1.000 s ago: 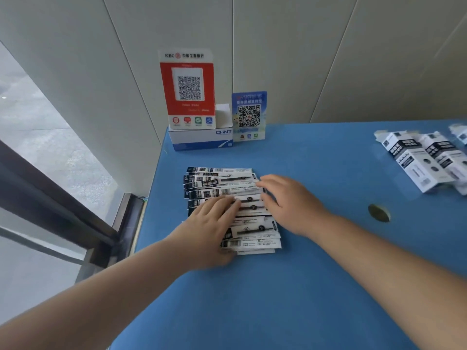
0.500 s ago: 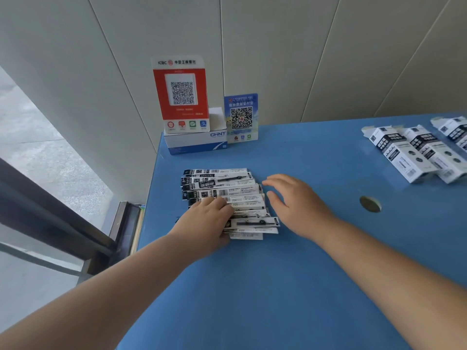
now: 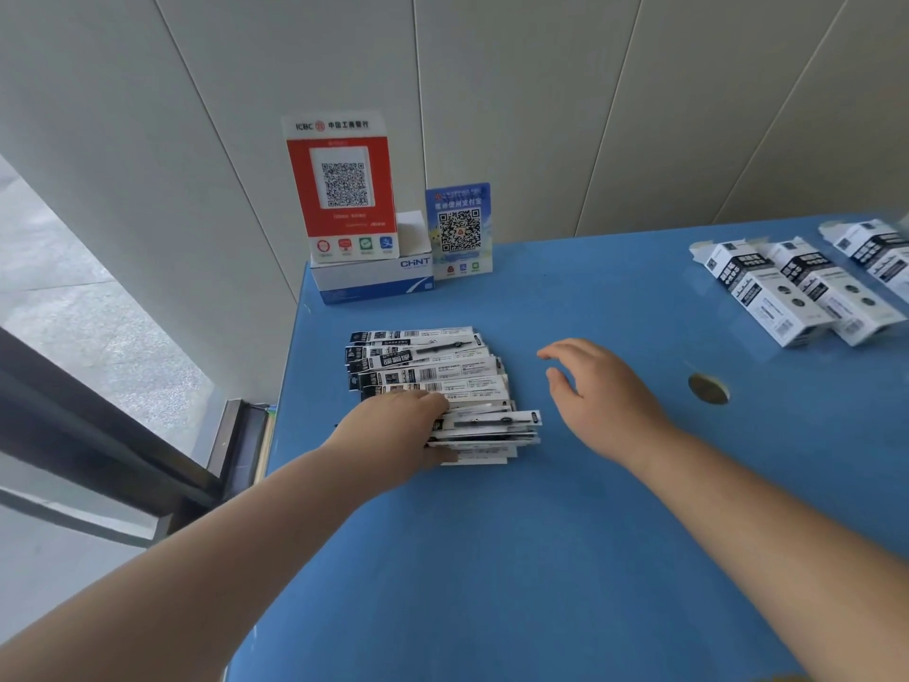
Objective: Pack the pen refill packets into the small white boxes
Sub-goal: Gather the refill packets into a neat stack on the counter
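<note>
The fanned stack of thin black-and-white plastic pen refill packets lies on the blue tabletop, well apart from the small white cardboard boxes. The left hand rests on its near end; whether that grip clasps any packet I cannot tell. The right hand hovers beside it, released. The packets look light, flexible and slippery, best pinched across the short edges.

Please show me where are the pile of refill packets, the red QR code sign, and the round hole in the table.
pile of refill packets [image 3: 433, 366]: head view, on an upper packet's face.
red QR code sign [image 3: 344, 189]: head view, on its QR panel.
round hole [image 3: 708, 389]: head view, at its centre.
</note>
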Available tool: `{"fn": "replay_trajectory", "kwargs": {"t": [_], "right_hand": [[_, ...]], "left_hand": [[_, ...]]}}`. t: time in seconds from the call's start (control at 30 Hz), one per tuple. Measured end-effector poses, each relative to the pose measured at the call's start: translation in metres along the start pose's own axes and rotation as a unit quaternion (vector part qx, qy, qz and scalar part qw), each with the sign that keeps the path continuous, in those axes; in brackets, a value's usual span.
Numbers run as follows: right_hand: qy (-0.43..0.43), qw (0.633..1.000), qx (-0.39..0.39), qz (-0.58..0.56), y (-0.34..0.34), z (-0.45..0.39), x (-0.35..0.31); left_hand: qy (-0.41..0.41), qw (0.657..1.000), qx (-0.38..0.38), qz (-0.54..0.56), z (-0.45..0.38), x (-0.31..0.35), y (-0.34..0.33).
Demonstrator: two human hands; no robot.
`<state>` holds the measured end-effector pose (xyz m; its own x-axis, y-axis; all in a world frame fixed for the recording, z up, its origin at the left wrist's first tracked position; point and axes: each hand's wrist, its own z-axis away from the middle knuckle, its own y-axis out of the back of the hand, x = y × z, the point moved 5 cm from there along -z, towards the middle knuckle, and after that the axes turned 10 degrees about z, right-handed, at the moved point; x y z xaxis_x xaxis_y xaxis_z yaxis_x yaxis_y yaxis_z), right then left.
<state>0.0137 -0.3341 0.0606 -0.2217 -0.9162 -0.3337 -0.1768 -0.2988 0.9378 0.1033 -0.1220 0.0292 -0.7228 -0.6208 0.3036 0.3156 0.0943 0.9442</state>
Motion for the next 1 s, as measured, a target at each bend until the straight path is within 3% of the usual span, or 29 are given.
{"fn": "replay_trajectory", "kwargs": {"t": [0.63, 1.0], "right_hand": [[0.014, 0.999, -0.034, 0.039, -0.016, 0.013, -0.002], [0.075, 0.990, -0.057, 0.102, -0.033, 0.010, -0.032]], "left_hand": [[0.056, 0.972, 0.025, 0.228, -0.008, -0.014, 0.023], [0.065, 0.972, 0.045, 0.221, -0.018, -0.024, 0.026]]}}
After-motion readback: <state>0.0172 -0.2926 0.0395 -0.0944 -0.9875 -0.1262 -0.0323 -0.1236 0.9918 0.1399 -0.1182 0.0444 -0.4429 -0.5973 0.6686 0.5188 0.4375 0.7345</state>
